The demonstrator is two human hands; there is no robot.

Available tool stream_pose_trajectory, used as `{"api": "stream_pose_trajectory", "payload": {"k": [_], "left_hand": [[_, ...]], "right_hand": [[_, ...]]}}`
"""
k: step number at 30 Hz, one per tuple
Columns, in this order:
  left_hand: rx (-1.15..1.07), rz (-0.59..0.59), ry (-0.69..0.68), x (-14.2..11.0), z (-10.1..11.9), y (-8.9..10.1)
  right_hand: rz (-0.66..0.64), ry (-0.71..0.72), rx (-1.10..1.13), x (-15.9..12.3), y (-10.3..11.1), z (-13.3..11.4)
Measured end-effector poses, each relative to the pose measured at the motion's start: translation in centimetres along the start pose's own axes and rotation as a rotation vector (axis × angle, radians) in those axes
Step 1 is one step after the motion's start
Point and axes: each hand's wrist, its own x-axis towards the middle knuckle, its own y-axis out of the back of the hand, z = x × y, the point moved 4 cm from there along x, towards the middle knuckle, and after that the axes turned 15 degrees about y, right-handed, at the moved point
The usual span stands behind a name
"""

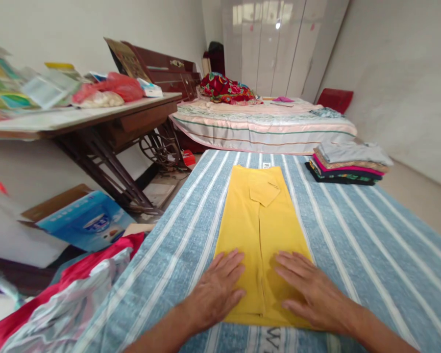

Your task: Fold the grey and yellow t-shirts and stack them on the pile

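Note:
A yellow garment (260, 215), folded lengthwise into a long strip with a pocket flap showing near its far end, lies on a blue-and-white striped cloth (353, 235). My left hand (215, 289) lies flat on the garment's near left corner, fingers stretched out. On the near right part rests my right hand (308, 289), also flat with fingers spread. Both palms press the fabric down and hold nothing.
A stack of folded clothes (349, 164) sits at the far right of the striped cloth. Red and silvery fabric (59, 299) is heaped at the near left. A cluttered sewing table (95, 117) stands to the left, a bed (264, 122) beyond.

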Motion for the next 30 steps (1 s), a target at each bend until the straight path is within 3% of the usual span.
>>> {"api": "stream_pose_trajectory", "payload": {"k": [5, 8, 10, 14, 16, 20, 23, 27, 30], "left_hand": [[-0.003, 0.033, -0.070, -3.2, 0.3, -0.8], [0.054, 0.127, -0.125, -4.0, 0.0, -2.4], [0.098, 0.244, -0.204, -4.2, -0.1, -4.0], [0.173, 0.535, -0.294, -4.3, -0.2, -7.0], [0.173, 0.680, -0.293, -4.3, -0.1, -7.7], [0.120, 0.898, -0.289, -4.2, 0.5, -8.5], [0.107, 1.023, -0.263, -4.1, 0.9, -9.1], [0.107, 1.061, -0.253, -4.1, 1.1, -9.5], [0.117, 1.057, -0.254, -4.4, 1.3, -9.0]], "right_hand": [[0.072, 0.066, -0.094, -1.8, -2.2, -3.7], [0.157, 0.109, -0.236, -1.6, -3.5, -4.6], [0.285, 0.124, -0.346, -1.2, -4.1, -4.9], [0.660, 0.134, -0.516, -0.6, -4.6, -5.8], [0.743, 0.128, -0.557, -0.3, -5.0, -6.0], [0.784, 0.126, -0.648, 0.0, -6.4, -6.2], [0.744, 0.124, -0.713, -0.1, -7.7, -6.0], [0.697, 0.128, -0.733, -0.2, -8.7, -5.9], [0.751, 0.088, -0.710, -0.1, -8.9, -6.1]]}}
